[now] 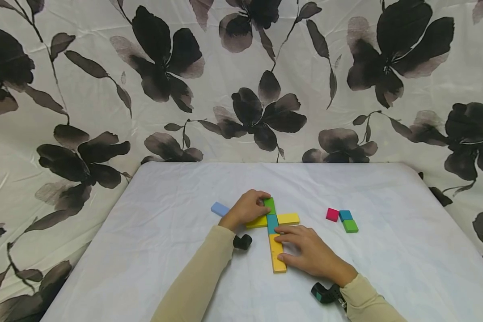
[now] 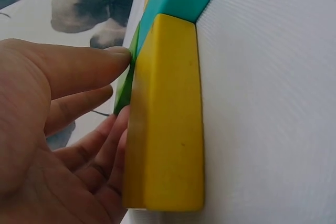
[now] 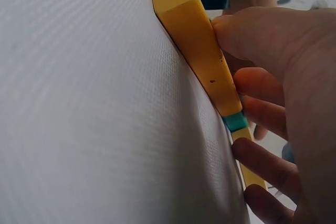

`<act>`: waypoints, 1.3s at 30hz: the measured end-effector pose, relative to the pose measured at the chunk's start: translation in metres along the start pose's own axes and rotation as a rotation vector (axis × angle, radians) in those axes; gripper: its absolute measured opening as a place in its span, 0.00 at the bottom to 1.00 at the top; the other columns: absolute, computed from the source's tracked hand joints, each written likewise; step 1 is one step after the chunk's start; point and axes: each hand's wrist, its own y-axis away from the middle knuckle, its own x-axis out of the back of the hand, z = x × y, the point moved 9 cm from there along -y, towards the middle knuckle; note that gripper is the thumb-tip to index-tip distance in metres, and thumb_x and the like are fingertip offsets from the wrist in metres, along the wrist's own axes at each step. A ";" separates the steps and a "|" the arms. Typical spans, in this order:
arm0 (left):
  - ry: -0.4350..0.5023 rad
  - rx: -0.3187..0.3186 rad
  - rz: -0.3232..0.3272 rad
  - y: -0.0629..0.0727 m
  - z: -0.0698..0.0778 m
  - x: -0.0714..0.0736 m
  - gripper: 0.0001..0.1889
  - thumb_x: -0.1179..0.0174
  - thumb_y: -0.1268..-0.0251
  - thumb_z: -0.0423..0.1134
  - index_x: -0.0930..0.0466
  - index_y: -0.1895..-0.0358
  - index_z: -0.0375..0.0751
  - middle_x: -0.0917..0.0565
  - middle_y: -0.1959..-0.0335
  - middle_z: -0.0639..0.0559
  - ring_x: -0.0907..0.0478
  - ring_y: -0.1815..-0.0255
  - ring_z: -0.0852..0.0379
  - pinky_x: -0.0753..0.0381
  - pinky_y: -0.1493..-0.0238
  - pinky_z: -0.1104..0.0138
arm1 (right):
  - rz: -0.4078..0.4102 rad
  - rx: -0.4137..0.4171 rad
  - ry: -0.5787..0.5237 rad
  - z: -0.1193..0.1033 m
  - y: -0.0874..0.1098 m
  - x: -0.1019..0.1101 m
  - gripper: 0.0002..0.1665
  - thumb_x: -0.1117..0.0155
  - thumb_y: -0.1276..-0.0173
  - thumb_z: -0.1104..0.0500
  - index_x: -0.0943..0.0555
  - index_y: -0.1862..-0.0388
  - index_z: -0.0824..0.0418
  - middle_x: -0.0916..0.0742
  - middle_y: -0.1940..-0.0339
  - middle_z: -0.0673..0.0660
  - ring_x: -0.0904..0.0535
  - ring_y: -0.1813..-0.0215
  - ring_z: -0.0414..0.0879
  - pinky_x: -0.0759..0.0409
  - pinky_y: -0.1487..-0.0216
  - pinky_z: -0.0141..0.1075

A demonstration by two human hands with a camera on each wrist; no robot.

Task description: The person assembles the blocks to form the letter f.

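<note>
Flat coloured blocks form a cross on the white-covered table. A green block (image 1: pixel 270 205) tops it, a teal block (image 1: pixel 272 223) sits at the centre, and a long orange-yellow block (image 1: pixel 277 254) runs down towards me. One yellow block (image 1: pixel 256 222) forms the left arm, another yellow block (image 1: pixel 288 218) the right arm. My left hand (image 1: pixel 247 207) holds the green block between thumb and curled fingers at its left side and far end. Loosely bent, my right hand (image 1: pixel 310 251) touches the orange-yellow block with thumb and fingertips, with fingertips also near the teal block.
A light blue block (image 1: pixel 219 209) lies left of the cross, partly behind the left hand. Off to the right, a red block (image 1: pixel 332 214), a blue block (image 1: pixel 345 215) and another green block (image 1: pixel 350 226) lie together. Floral cloth (image 1: pixel 241 67) hangs behind the table.
</note>
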 end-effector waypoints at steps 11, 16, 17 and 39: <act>0.015 -0.015 0.012 0.005 -0.001 -0.001 0.21 0.33 0.33 0.41 0.19 0.37 0.49 0.22 0.52 0.52 0.25 0.55 0.56 0.22 0.52 0.63 | -0.003 -0.005 -0.020 -0.001 0.001 -0.002 0.26 0.32 0.32 0.41 0.16 0.39 0.48 0.24 0.31 0.41 0.33 0.29 0.42 0.35 0.33 0.53; 0.018 -0.015 0.027 0.005 -0.001 0.000 0.20 0.33 0.34 0.42 0.18 0.39 0.49 0.22 0.53 0.53 0.25 0.56 0.57 0.22 0.53 0.63 | -0.003 -0.001 -0.010 0.000 0.000 -0.001 0.25 0.31 0.33 0.41 0.16 0.39 0.47 0.24 0.31 0.41 0.33 0.29 0.42 0.35 0.33 0.53; 0.017 -0.014 0.030 0.005 -0.002 0.000 0.20 0.33 0.34 0.42 0.18 0.39 0.49 0.22 0.53 0.53 0.25 0.56 0.57 0.22 0.53 0.64 | -0.003 -0.002 -0.009 0.000 0.000 -0.001 0.25 0.31 0.33 0.41 0.16 0.39 0.47 0.24 0.31 0.41 0.33 0.29 0.42 0.35 0.33 0.53; -0.001 -0.020 0.031 0.005 -0.001 0.000 0.21 0.32 0.34 0.42 0.19 0.38 0.49 0.22 0.53 0.54 0.25 0.56 0.57 0.22 0.54 0.65 | 0.005 0.009 -0.010 0.000 0.001 0.000 0.26 0.32 0.32 0.40 0.16 0.39 0.47 0.24 0.31 0.40 0.33 0.29 0.42 0.34 0.33 0.53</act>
